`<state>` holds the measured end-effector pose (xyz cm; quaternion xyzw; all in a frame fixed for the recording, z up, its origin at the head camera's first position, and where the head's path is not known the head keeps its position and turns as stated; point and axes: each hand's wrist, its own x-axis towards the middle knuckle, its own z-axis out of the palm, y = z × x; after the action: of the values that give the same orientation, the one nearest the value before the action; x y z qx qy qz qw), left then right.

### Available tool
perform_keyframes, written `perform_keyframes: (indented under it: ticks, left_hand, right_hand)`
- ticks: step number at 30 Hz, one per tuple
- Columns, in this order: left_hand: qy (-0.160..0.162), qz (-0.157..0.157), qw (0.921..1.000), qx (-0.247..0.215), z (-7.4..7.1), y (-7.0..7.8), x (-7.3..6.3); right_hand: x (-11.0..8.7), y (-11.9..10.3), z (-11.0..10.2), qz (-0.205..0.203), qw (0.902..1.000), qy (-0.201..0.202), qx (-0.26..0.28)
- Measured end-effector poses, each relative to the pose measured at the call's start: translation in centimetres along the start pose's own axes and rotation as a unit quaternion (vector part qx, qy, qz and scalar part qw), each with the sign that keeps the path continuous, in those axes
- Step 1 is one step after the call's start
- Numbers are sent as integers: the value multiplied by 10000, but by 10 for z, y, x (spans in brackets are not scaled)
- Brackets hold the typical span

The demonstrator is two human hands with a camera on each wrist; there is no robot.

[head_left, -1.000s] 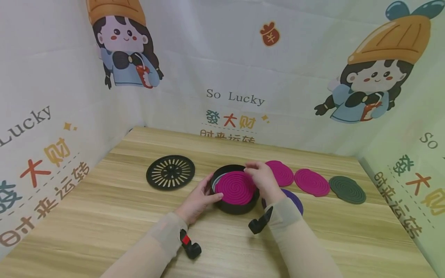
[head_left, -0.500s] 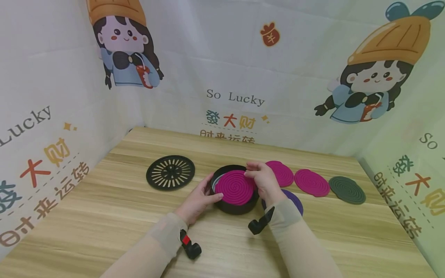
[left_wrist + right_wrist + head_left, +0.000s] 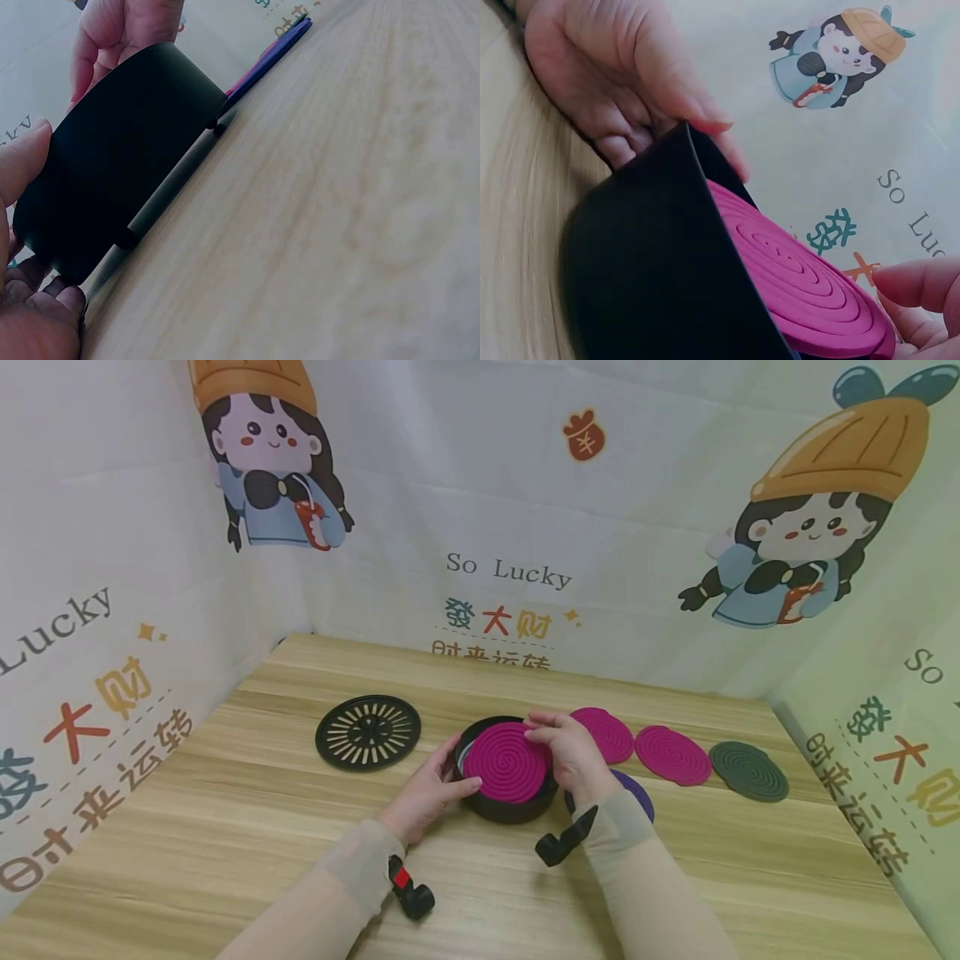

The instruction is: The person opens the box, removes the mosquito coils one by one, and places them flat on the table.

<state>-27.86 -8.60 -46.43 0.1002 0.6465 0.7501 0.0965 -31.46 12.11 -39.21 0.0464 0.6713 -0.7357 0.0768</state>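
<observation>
In the middle of the table stands a round black mosquito coil box (image 3: 508, 812), its outer wall filling much of the left wrist view. My left hand (image 3: 422, 797) grips its left side, thumb at the near rim and fingers round the far side. A magenta mosquito coil (image 3: 506, 762) lies tilted in the box's mouth, its right end raised above the rim. My right hand (image 3: 567, 750) pinches that raised edge between thumb and fingers, as the right wrist view also shows. Something pale lines the inside of the box at its left.
The slotted black lid (image 3: 367, 731) lies left of the box. To the right are two more magenta coils (image 3: 672, 754) and a dark green coil (image 3: 750, 770). A purple coil (image 3: 632, 791) lies partly hidden under my right wrist. A printed cloth (image 3: 510, 485) hangs behind the table.
The magenta coil's far right edge has risen slightly, so the coil tilts more, with my right fingers on it. My left hand and the box have stayed in place.
</observation>
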Motion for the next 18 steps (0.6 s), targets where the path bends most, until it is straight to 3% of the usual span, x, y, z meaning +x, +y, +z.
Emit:
perform_keyframes:
  ticks: [18]
  left_hand:
    - [52, -4, 10000, 31, 0, -1, 0]
  right_hand:
    - [-5, 4, -1, -10, 9998, -198, -5]
